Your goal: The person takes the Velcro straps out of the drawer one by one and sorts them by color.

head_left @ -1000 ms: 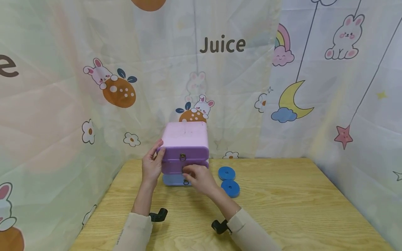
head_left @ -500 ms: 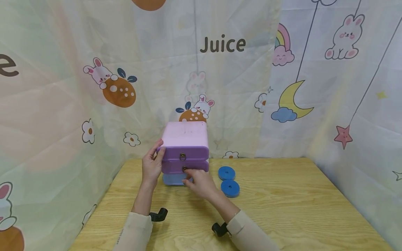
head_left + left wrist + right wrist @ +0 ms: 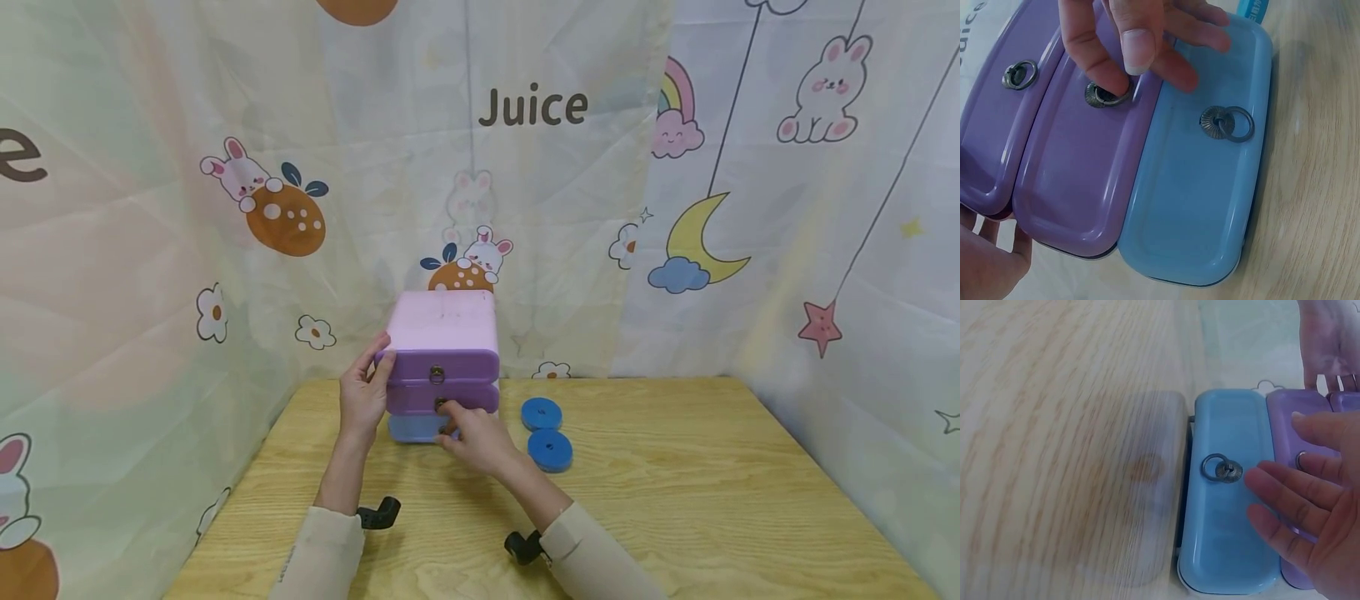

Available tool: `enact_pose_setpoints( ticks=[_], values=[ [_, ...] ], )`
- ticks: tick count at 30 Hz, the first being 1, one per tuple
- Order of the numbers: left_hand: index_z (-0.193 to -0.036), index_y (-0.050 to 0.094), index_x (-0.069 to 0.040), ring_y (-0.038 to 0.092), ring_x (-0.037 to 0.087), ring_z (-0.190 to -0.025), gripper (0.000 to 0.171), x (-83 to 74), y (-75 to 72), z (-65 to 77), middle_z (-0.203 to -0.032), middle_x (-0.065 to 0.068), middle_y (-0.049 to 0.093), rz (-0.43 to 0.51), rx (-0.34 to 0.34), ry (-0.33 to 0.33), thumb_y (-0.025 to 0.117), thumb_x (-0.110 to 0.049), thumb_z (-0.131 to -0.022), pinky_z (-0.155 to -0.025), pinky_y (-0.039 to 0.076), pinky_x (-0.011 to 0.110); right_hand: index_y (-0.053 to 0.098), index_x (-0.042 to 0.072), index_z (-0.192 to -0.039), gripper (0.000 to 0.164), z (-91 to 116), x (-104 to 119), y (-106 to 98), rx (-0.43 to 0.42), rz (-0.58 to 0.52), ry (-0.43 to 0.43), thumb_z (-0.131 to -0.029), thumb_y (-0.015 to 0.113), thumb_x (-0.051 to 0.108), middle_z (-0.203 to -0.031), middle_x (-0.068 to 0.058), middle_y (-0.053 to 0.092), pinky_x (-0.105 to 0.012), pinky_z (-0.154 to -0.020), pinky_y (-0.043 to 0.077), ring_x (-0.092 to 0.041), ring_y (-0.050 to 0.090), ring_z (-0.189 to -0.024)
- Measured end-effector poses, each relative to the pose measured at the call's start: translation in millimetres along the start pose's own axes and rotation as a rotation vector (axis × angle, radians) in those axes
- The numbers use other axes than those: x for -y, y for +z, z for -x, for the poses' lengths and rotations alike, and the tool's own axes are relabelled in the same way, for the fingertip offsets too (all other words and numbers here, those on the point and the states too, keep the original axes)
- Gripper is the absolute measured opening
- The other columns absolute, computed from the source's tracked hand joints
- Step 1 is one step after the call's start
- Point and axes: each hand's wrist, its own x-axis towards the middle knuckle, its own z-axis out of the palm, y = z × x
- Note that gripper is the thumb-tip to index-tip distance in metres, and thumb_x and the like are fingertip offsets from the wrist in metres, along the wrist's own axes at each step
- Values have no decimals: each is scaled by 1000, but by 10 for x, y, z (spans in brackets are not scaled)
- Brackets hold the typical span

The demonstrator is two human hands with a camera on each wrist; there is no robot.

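Purple drawer, right fingers spread, one hooking ring

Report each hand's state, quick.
Left hand: open, resting against the drawer box.
Right hand: holding the middle ring pull with a hooked index finger, other fingers loose.

Pale cloth hangs on three sides, printed with rabbits, flowers, a moon and a star. Below it is a table with yellowish wood grain.
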Motion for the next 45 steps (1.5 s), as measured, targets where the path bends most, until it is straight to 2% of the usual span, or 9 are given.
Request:
enact_pose_setpoints(
  ticks=[6,11,17,30,33,38,45],
  values=[
    [-139,68,-17,53,14,-142,47,10,-3,8,-153,-8,58,16,-2,-10,73,-37,-98,-100,52,16,62,13,-125,30,-12,8,6,1,1,-22,-99,74,20,-104,-1,80,-28,-67,58,-15,76,-86],
    [-140,68,-17,51,13,-143,47,16,-3,17,-153,-8,59,14,-3,-6,74,-37,-98,-100,51,14,60,14,-116,19,-23,22,7,-32,17,-29,-100,71,14,-101,-1,80,-26,-62,56,-16,76,-84],
    [-140,68,-19,48,8,-145,46,16,-8,6,-152,-9,59,-10,-9,1,73,-38,-98,-106,49,19,57,20,-100,14,-22,54,16,-70,23,-21,-100,70,15,-84,6,69,-24,-56,45,-8,60,-67],
    [-140,68,-17,44,7,-147,44,27,-23,-11,-154,-7,57,-16,-8,-2,72,-35,-100,-116,45,29,61,19,-98,8,50,83,55,-121,42,-70,-101,68,15,-77,8,66,-21,-53,41,-5,52,-61],
    [-139,68,-18,45,7,-146,44,35,-25,-14,-153,-8,58,-15,-9,1,72,-36,-99,-114,46,25,65,17,-100,4,54,95,62,-130,37,-69,-102,67,20,-78,8,68,-21,-55,43,-4,53,-62],
    [-138,69,-19,48,7,-144,44,55,-27,-14,-151,-9,60,-1,-11,-1,73,-37,-98,-103,49,14,71,16,-100,11,57,120,54,-156,41,-94,-104,67,25,-78,6,69,-19,-55,44,-3,54,-61],
    [-138,69,-19,53,12,-141,43,55,-22,-26,-151,-8,60,12,-10,-2,73,-35,-99,-98,51,13,76,17,-99,8,78,145,29,-188,56,-143,-101,70,22,-83,6,75,-17,-56,46,0,57,-63]
  ],
)
